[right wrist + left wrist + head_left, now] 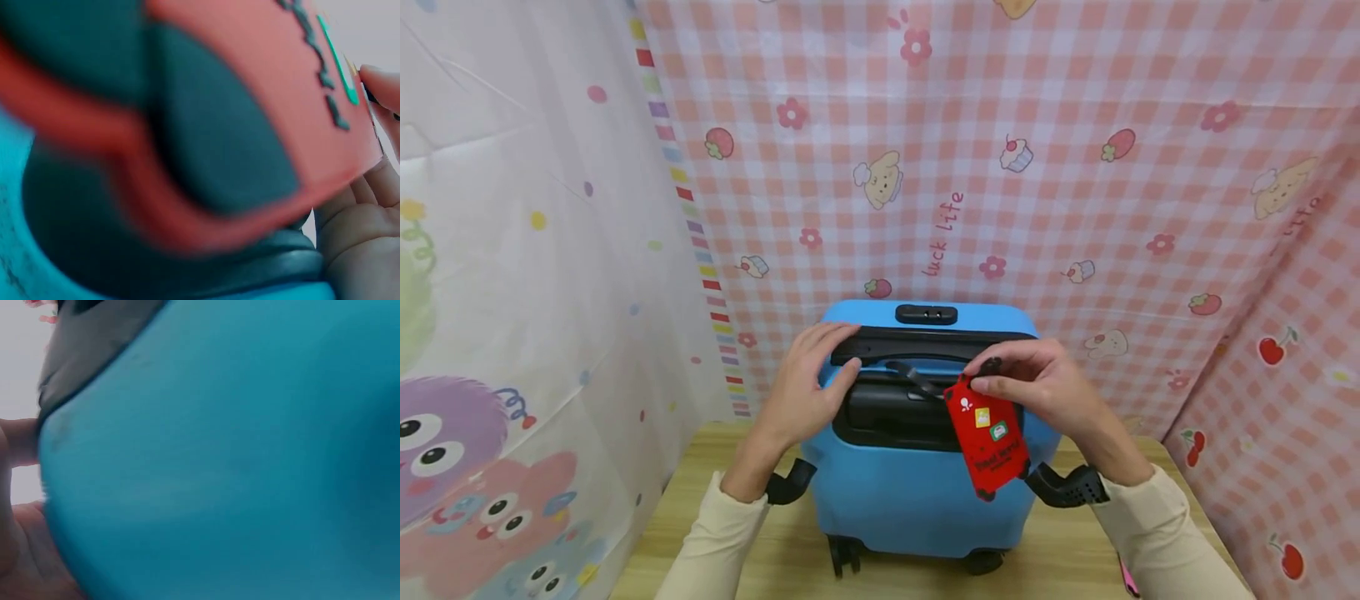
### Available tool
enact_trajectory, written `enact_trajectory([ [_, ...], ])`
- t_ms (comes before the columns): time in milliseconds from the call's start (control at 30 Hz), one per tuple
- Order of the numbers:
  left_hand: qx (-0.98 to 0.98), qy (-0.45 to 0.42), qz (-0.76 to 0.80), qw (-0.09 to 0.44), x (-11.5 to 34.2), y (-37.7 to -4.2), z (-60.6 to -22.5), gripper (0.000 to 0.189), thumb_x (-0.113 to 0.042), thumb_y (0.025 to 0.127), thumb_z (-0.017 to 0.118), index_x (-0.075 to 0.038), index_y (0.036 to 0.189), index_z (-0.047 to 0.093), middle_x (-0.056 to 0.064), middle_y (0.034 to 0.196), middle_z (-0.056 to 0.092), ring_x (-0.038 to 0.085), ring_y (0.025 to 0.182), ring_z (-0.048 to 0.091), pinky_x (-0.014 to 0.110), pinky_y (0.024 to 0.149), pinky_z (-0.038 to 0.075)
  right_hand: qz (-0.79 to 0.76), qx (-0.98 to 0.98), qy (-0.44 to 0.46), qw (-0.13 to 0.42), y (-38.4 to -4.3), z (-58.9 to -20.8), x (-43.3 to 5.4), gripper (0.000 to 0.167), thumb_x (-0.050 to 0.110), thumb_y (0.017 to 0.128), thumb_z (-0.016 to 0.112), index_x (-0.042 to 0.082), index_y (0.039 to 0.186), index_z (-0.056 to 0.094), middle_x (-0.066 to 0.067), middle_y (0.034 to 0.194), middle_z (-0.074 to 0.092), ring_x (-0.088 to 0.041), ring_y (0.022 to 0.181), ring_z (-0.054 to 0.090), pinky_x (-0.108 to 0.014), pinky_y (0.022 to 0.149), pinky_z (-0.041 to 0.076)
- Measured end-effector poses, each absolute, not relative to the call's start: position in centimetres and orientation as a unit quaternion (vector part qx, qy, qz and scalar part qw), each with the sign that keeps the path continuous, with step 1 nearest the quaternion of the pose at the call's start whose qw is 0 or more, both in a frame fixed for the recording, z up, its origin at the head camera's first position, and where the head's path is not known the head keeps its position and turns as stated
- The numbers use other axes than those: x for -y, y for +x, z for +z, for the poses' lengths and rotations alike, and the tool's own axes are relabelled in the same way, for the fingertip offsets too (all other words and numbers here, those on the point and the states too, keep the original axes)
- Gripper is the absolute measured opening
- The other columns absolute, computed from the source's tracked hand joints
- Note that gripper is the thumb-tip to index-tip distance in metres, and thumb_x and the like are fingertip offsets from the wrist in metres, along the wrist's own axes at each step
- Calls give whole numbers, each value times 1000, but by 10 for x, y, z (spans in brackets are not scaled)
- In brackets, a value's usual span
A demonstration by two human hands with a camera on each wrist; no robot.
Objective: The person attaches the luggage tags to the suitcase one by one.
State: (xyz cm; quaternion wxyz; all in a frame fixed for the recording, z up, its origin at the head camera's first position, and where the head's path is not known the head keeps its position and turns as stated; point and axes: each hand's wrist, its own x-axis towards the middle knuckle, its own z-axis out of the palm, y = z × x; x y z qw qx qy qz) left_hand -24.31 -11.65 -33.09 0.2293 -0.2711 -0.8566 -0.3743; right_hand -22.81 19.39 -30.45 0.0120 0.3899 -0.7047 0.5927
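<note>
Head view: red luggage tag [983, 446] hangs in front of the blue suitcase [917, 504], over the right part of its black panel [887, 412]; likely light, rubbery, a bit bendy, hardly fragile, not too slippery; best held by its edges or by the strap at its top; black strap [917, 381] looks thin and flexible, probably twists easily, so pinch near the tip; tag is flat, roughly rectangular, tilted, with black corner pieces, small white, yellow and green motifs, dark lettering low down; right hand [1056, 392] pinches the strap's end between thumb and finger, exact contact partly hidden; left hand [805, 379] rests, thumb and fingers apart, at the left end of the black handle [880, 345]; suitcase sits on the desk [752, 567], black wheels [844, 556] at its lower edge, combination lock [927, 314] at the far edge; pink checked cloth [850, 75] hangs behind.
</note>
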Motion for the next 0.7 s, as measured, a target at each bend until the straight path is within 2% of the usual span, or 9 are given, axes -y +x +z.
enact_trajectory([
  [167,857,-287,-374,206,111,-246,-317,37,-24,98,59,-9,133,63,7,130,64,26,124,52,51,109,37,561,752,346,5,-225,-302,-190,16,-1,92,66,-2,107,71,-7,92,67,-26,73,67,-39,68,61],
  [400,875,-285,-354,166,104,-251,-307,33,-26,100,56,-14,130,65,1,110,70,23,112,57,50,106,38,550,751,364,-6,-226,-300,-178,16,0,92,67,0,107,72,-12,95,69,-26,74,67,-40,69,61],
  [567,891,-282,-329,136,101,-253,-301,31,-29,100,56,-16,126,67,1,111,69,23,111,56,52,101,37,542,752,375,9,-227,-299,-168,15,1,91,68,1,106,72,-12,95,70,-23,74,68,-37,71,61],
  [700,900,-285,-308,116,100,-252,-297,33,-34,98,59,-17,124,68,2,121,67,23,116,53,52,100,34,533,756,380,11,-228,-298,-162,15,1,91,69,3,106,72,-10,94,70,-23,74,68,-37,72,60],
])
